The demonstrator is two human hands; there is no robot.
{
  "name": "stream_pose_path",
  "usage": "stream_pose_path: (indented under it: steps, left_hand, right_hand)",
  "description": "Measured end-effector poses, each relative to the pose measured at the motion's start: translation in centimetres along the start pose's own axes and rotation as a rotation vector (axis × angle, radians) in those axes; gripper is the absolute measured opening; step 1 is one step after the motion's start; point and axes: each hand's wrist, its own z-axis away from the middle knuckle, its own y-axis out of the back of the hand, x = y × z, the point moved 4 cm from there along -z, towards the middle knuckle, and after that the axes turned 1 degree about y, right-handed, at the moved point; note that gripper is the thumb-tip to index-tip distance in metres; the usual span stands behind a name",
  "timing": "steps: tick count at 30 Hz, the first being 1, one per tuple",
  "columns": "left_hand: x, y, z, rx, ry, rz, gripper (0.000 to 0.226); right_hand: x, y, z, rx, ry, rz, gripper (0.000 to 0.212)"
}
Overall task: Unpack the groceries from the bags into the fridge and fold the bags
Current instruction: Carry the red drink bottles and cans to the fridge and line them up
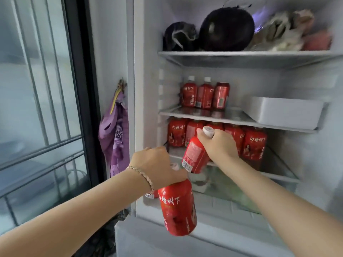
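My right hand (218, 143) grips a red juice bottle (194, 154) by its white-capped neck, holding it tilted in front of the fridge's third shelf (274, 173). My left hand (157, 166) grips another red juice bottle (178, 206) around its top, lower down at the fridge's left front; a second red label peeks out behind that wrist. Several matching red bottles (254, 143) stand in a row on that third shelf. On the shelf above stand two red bottles and a red can (221, 95). No grocery bag is clearly in view.
A white lidded box (285, 112) sits right on the second shelf. Dark eggplants (226, 28) and wrapped food fill the top shelf. A clear drawer (232, 191) lies below. Purple cloth (115, 138) hangs on the fridge's left side beside a barred window (37, 108).
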Motion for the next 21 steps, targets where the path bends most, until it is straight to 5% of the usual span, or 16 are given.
stream_pose_path:
  steps: [9,12,17,21]
  left_hand:
    - [-0.8,-3.5,-5.7,-0.095,-0.057,0.030,0.056]
    - [-1.2,-4.1,-6.8,-0.095,-0.083,0.047,0.050]
    - [-1.9,-5.0,-8.2,-0.077,-0.109,0.055,0.049]
    - [-2.0,-5.3,-8.9,-0.120,-0.106,0.082,0.050]
  right_hand:
    - [-1.1,-6.8,-7.2,-0.067,-0.115,0.158,0.063]
    - [-0.5,-9.0,-7.9,-0.194,-0.264,-0.132,0.082]
    - [-0.3,-11.6,-7.2,-0.330,-0.279,-0.614,0.042]
    - [-0.4,-10.3,-6.2,-0.482,-0.107,-0.583,0.064]
